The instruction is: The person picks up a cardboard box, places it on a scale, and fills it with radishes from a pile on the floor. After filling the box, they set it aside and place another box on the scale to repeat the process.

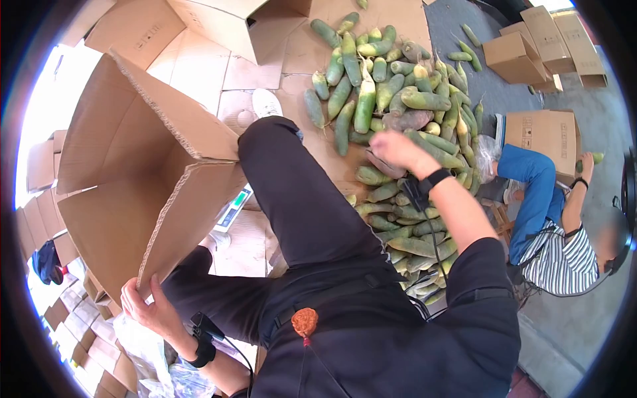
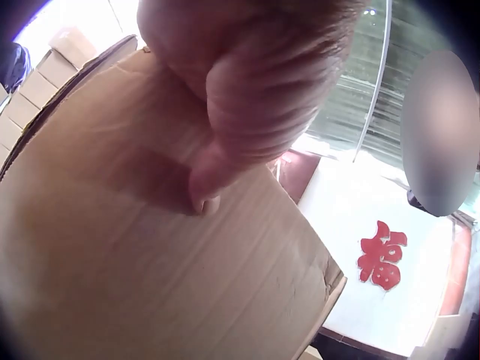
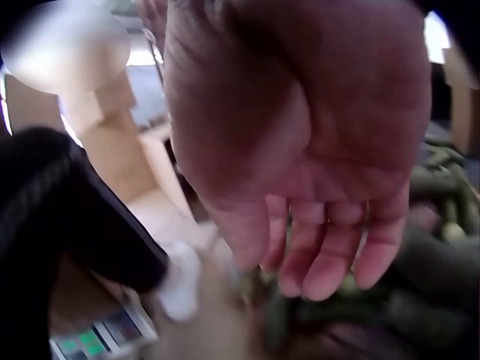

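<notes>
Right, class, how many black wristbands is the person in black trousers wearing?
2: left wristband, behind the left hand gripping the box; right wristband, behind the right hand. Both show clearly.

Open cardboard box (image 1: 109, 229) and green radishes (image 1: 365, 106).
The box — plain brown, its corrugated edges exposed — is tilted beside a dark-trousered knee (image 1: 269, 142), interior visible; the radishes, dark green with paler ends, lie heaped at mixed angles, partly over flattened cardboard (image 1: 302, 86).
</notes>
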### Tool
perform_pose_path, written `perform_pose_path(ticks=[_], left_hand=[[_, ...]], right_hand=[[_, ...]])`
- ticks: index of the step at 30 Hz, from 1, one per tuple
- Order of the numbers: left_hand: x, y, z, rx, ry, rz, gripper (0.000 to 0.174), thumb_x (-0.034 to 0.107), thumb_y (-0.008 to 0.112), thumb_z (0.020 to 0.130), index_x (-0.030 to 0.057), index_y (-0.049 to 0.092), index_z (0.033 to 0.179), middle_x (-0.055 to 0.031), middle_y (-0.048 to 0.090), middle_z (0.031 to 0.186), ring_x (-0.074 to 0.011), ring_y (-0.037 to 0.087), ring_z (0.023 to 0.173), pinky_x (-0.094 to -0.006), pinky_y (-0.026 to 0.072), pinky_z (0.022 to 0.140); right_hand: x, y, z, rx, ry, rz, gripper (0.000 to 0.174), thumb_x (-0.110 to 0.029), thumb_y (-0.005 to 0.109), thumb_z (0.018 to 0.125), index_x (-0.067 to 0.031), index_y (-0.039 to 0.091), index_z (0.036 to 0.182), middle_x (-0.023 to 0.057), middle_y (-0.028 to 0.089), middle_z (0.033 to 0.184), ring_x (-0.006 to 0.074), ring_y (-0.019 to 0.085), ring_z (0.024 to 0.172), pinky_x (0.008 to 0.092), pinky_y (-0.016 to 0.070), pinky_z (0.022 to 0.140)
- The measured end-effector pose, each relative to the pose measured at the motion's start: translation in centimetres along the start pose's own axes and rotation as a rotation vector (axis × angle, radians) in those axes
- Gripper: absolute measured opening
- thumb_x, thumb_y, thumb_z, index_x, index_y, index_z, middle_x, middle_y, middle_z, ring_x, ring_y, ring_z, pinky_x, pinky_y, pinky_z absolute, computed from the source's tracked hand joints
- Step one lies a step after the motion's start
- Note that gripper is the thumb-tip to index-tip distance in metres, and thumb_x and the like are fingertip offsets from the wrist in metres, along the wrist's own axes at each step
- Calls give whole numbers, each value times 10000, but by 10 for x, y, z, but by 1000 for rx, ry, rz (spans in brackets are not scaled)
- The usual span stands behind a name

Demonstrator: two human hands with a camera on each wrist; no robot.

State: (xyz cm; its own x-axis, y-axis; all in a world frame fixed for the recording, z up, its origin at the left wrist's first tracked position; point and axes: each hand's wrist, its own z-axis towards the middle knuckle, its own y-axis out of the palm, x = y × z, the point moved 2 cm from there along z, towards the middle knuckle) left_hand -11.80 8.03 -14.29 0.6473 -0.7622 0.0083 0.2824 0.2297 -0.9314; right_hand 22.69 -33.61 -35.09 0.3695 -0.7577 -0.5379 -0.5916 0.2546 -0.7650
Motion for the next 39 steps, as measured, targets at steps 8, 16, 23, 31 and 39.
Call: perform_pose_path(ticks=[8,16,23,31,39], left_hand=[[4,-3,0,-29,-11,33,322,222,704,815,23,563,1023,-122,613,959,-307,566,924,-415,425,822],[4,-3,-5,-76,-143,77,324,246,678,851,41,551,1067,-124,606,987,-294,566,935,-402,424,841],[1,1,-6,-13,-167,-60,267,44,694,794,33,521,996,-90,542,976,-236,524,929,-349,409,867],[27,-1,7,-61,-212,-148,221,-21,669,762,45,500,888,-70,508,905,-214,501,868,-322,401,833],[28,-7,10,-70,-94,-64,259,5,715,731,33,523,903,-90,543,883,-260,524,878,-346,407,810]], right_hand=[[81,152,-149,-637,626,77,322,-255,628,735,-37,660,970,163,649,1022,301,621,981,393,505,839],[30,223,-82,-576,263,-321,607,-111,658,749,-170,456,1318,81,470,1290,265,484,1175,449,451,909],[52,270,-34,-471,16,-458,426,-153,565,848,-217,503,1264,46,484,1286,235,461,1204,452,412,906],[66,300,-33,-667,217,-550,283,-203,520,882,-213,595,1154,37,552,1204,239,480,1204,517,401,897],[75,253,-64,-743,448,38,427,-321,697,749,-59,617,1076,141,667,963,285,665,852,400,511,674]])
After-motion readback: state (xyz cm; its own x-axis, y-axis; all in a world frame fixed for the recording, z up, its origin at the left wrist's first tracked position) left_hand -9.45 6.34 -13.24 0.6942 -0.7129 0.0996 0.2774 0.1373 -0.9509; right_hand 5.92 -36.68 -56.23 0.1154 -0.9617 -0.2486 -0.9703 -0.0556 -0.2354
